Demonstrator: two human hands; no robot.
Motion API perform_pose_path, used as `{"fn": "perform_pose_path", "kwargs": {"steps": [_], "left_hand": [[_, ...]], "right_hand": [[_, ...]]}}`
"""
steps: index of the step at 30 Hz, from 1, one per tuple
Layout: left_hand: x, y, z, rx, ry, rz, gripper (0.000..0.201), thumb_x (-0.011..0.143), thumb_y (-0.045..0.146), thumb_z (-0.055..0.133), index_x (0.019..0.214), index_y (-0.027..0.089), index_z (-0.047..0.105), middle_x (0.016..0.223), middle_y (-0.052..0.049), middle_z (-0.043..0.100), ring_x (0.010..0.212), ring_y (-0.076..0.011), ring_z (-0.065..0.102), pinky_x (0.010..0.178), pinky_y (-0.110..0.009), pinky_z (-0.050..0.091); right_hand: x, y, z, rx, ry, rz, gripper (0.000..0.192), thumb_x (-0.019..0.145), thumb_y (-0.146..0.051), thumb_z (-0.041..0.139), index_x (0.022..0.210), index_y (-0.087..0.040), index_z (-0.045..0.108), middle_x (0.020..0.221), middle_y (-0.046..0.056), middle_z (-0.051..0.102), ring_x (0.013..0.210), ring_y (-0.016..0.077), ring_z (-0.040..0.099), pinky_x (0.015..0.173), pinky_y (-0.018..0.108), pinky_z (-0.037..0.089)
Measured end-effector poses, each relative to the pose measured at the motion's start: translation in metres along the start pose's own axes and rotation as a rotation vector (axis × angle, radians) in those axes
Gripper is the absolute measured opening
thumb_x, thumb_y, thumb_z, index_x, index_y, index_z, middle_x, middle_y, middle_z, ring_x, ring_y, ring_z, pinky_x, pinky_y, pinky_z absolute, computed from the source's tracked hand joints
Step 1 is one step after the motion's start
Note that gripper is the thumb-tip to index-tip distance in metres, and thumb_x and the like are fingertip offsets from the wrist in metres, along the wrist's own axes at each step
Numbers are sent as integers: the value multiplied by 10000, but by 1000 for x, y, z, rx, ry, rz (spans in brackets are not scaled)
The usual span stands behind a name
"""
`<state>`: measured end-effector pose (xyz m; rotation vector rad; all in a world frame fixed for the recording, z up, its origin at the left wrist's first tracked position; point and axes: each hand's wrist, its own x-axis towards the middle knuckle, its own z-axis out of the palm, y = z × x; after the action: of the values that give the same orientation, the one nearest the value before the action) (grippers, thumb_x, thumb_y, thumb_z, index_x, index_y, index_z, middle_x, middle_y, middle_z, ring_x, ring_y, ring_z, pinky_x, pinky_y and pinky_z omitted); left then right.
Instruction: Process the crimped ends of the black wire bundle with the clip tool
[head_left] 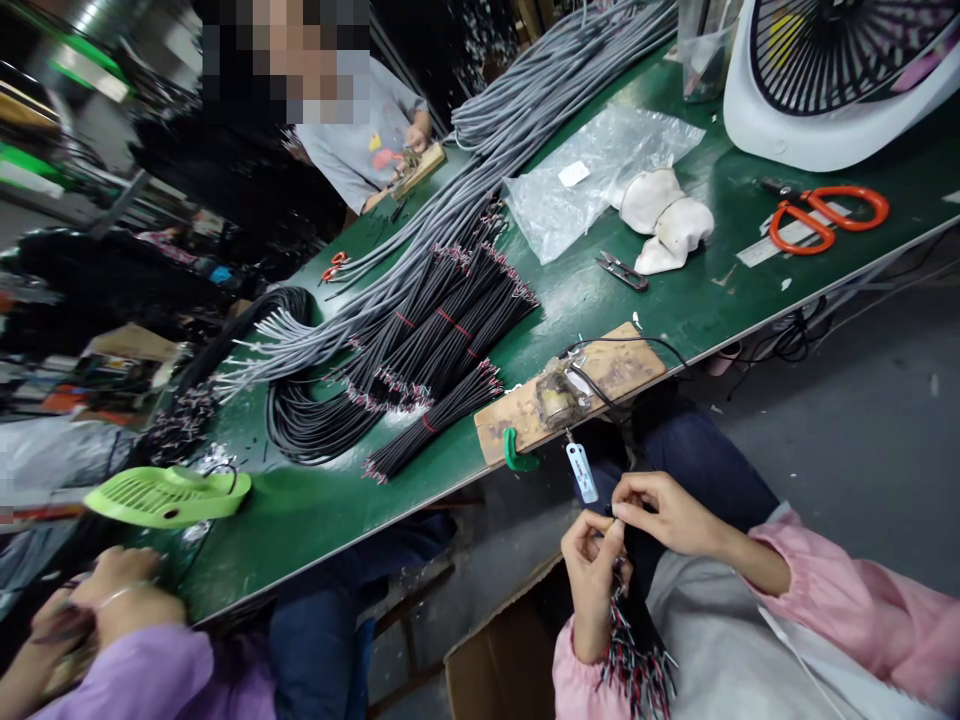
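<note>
Left hand (592, 570) closed around a bundle of black cables (634, 640), stripped red, white and green wire ends fanning out below the fist. Right hand (660, 510) pinches one wire end at the top of the bundle, thumb and forefinger tips touching the left fingertips. Both hands sit over the lap, just below the wooden jig board (570, 390) at the near edge of the green table (675, 290). A white tag (583, 472) hangs off that board, just above the hands. Left of the board, bundles of black cables (442, 340); beyond those, long grey cables (510, 130). Right of the board: small snips (622, 270), white cloth gloves (667, 215), orange scissors (825, 215), white fan (832, 80). Far left, another person's hands (112, 600) near a green fan grille (169, 495).
</note>
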<state>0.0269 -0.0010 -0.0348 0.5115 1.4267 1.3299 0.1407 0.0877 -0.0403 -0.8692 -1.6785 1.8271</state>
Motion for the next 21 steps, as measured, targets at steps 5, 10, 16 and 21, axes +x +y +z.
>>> {"fn": "perform_pose_path", "kwargs": {"steps": [5,10,16,21], "left_hand": [[1,-1,-2,2,14,7,292,761,318,656,628,160,450,405,82,450,221,-20,349,243,-112,236],[2,0,-3,-7,18,6,306,739,334,676,620,157,457,419,76,461,219,-22,352,238,-117,239],[2,0,-1,-25,21,-18,321,723,347,690,617,155,455,427,76,457,217,-23,358,237,-117,233],[4,2,-2,-11,35,-5,315,720,341,694,614,152,466,416,71,468,216,-27,362,242,-121,246]], "right_hand": [[1,3,1,31,-30,34,211,839,-296,533,739,-124,602,638,-5,547,583,106,459,535,216,361],[2,7,1,19,-7,52,240,829,-313,543,695,-123,603,596,-15,531,556,101,449,516,213,348],[2,4,1,-3,29,31,176,812,-239,542,688,-126,594,612,-6,548,570,107,463,529,216,363],[0,2,4,-15,32,-6,163,850,-232,490,759,-138,588,671,5,560,614,117,488,564,218,395]]}}
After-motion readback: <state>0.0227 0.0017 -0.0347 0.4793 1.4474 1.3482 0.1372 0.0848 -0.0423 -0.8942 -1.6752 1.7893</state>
